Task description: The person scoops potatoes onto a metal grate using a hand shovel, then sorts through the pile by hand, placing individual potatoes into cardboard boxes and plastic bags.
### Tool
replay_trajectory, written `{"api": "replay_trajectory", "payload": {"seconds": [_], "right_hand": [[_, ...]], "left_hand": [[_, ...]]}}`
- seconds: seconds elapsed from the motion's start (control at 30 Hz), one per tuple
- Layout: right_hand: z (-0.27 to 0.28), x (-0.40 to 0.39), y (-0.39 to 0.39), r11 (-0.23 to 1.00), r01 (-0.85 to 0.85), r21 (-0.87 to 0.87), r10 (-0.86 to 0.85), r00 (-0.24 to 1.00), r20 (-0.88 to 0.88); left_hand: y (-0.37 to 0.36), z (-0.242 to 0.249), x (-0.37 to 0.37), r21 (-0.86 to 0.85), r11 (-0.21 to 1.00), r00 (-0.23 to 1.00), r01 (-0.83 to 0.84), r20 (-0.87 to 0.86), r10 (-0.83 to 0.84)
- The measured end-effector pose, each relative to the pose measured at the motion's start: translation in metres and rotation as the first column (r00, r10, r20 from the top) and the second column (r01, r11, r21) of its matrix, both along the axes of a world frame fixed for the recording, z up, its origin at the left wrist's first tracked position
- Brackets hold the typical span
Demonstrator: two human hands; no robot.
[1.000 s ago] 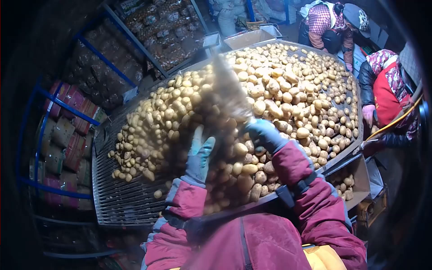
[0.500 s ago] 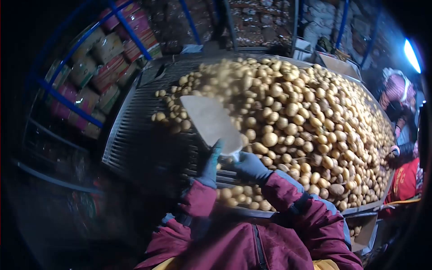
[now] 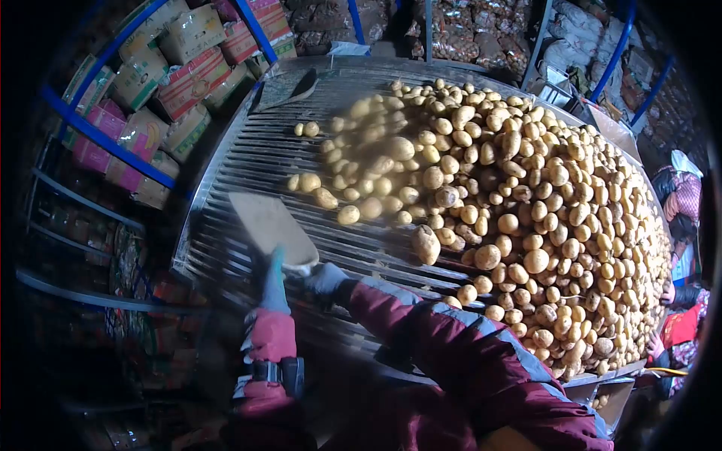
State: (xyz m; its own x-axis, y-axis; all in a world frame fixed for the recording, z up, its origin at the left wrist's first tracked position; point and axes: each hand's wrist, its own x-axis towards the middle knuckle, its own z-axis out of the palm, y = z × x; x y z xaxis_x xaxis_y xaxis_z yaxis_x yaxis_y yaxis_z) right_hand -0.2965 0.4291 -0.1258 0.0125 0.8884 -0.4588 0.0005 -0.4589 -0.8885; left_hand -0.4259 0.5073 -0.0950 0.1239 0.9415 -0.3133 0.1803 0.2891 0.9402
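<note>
A pale, flat scoop (image 3: 272, 227) hangs over the bare left part of the slatted sorting table (image 3: 226, 248), with no potatoes visible on its blade. My left hand (image 3: 275, 282), in a blue-grey glove, holds the scoop's near side. My right hand (image 3: 327, 279), also gloved, is closed at the scoop's handle end; the fingers are partly hidden. To the right lies a large heap of potatoes (image 3: 526, 225). Some potatoes (image 3: 368, 154) at its left side are blurred by motion, and a few loose ones (image 3: 308, 183) lie beyond the scoop.
Stacked cardboard boxes (image 3: 194, 86) stand at the left behind blue rails (image 3: 113, 143). Filled net sacks (image 3: 466, 34) are piled beyond the table. Other people (image 3: 681, 199) work at its right edge. A dark flat plate (image 3: 289, 90) sits at the far left corner.
Both hands have moved left with the scoop, away from the heap. More bare slats show between the scoop and the potatoes. The camera view has shifted too.
</note>
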Motion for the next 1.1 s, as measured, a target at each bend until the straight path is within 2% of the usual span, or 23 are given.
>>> {"api": "replay_trajectory", "payload": {"seconds": [0.03,0.07,0.1,0.13,0.17,0.23,0.27,0.3,0.37,0.4,0.43,0.5,0.57,0.6,0.63,0.7,0.77,0.8,0.9,0.93,1.1], "right_hand": [[-0.013,0.004,0.007,0.998,0.053,0.023,-0.051,0.996,-0.075],[0.005,0.014,0.009,0.993,0.106,0.043,-0.098,0.984,-0.151],[0.005,0.022,0.018,0.994,0.048,-0.102,-0.065,0.984,-0.165],[0.004,0.030,0.017,0.983,0.133,-0.124,-0.158,0.964,-0.215],[-0.011,0.034,0.022,0.973,0.220,-0.063,-0.229,0.939,-0.255],[-0.074,0.042,0.032,0.915,0.399,0.053,-0.358,0.868,-0.345],[-0.098,0.048,0.033,0.854,0.499,0.149,-0.444,0.847,-0.292],[-0.067,0.076,0.011,0.905,0.425,-0.013,-0.416,0.878,-0.235],[-0.069,0.101,-0.014,0.794,0.602,0.086,-0.592,0.797,-0.120],[-0.076,0.116,-0.028,0.750,0.660,0.050,-0.633,0.738,-0.233],[-0.058,0.132,-0.049,0.759,0.651,-0.015,-0.647,0.751,-0.129],[-0.041,0.158,-0.078,0.784,0.615,0.081,-0.619,0.768,0.165],[-0.039,0.167,-0.103,0.768,0.624,0.141,-0.630,0.697,0.343],[-0.036,0.171,-0.113,0.764,0.621,0.174,-0.627,0.653,0.425],[-0.030,0.177,-0.126,0.753,0.651,0.094,-0.640,0.694,0.330],[-0.019,0.176,-0.147,0.656,0.730,0.190,-0.754,0.623,0.209],[0.045,0.178,-0.170,0.676,0.736,-0.036,-0.722,0.671,0.167],[0.036,0.177,-0.175,0.686,0.721,0.098,-0.714,0.642,0.281],[0.021,0.181,-0.189,0.744,0.649,0.159,-0.625,0.594,0.506],[0.022,0.182,-0.199,0.766,0.634,0.108,-0.585,0.617,0.527],[0.040,0.184,-0.231,0.736,0.658,0.162,-0.638,0.593,0.492]], "left_hand": [[0.019,-0.011,0.003,0.034,0.999,1.000,-0.004,-0.006,0.004],[0.044,-0.031,0.006,-0.007,1.000,0.998,-0.011,-0.054,0.010],[0.067,-0.053,0.011,-0.024,0.999,0.999,0.045,-0.024,-0.046],[0.087,-0.073,0.015,-0.040,0.994,0.995,0.103,0.006,-0.103],[0.100,-0.085,0.024,-0.054,0.985,0.986,0.163,0.038,-0.161],[0.087,-0.070,0.067,-0.166,0.970,0.984,0.178,0.061,-0.170],[0.084,-0.076,0.083,-0.163,0.950,0.960,0.266,0.138,-0.245],[0.080,-0.081,0.101,-0.155,0.929,0.936,0.337,0.165,-0.312],[0.058,-0.085,0.145,-0.152,0.862,0.862,0.484,0.251,-0.440],[0.045,-0.084,0.165,-0.152,0.828,0.827,0.539,0.284,-0.486],[0.032,-0.082,0.185,-0.195,0.798,0.795,0.570,0.377,-0.475],[0.007,-0.076,0.224,-0.283,0.723,0.728,0.630,0.540,-0.423],[-0.022,-0.067,0.245,-0.273,0.765,0.761,0.584,0.512,-0.398],[-0.030,-0.072,0.250,-0.237,0.765,0.741,0.599,0.525,-0.419],[-0.043,-0.063,0.256,-0.204,0.765,0.722,0.611,0.540,-0.433],[-0.063,-0.046,0.255,-0.327,0.682,0.714,0.655,0.564,-0.415],[-0.081,-0.048,0.255,-0.241,0.723,0.675,0.648,0.622,-0.397],[-0.089,-0.048,0.255,-0.237,0.729,0.671,0.643,0.633,-0.386],[-0.106,-0.050,0.254,-0.225,0.729,0.651,0.646,0.661,-0.373],[-0.112,-0.053,0.254,-0.221,0.718,0.640,0.660,0.667,-0.382],[-0.142,-0.034,0.259,-0.205,0.718,0.593,0.665,0.729,-0.341]]}}
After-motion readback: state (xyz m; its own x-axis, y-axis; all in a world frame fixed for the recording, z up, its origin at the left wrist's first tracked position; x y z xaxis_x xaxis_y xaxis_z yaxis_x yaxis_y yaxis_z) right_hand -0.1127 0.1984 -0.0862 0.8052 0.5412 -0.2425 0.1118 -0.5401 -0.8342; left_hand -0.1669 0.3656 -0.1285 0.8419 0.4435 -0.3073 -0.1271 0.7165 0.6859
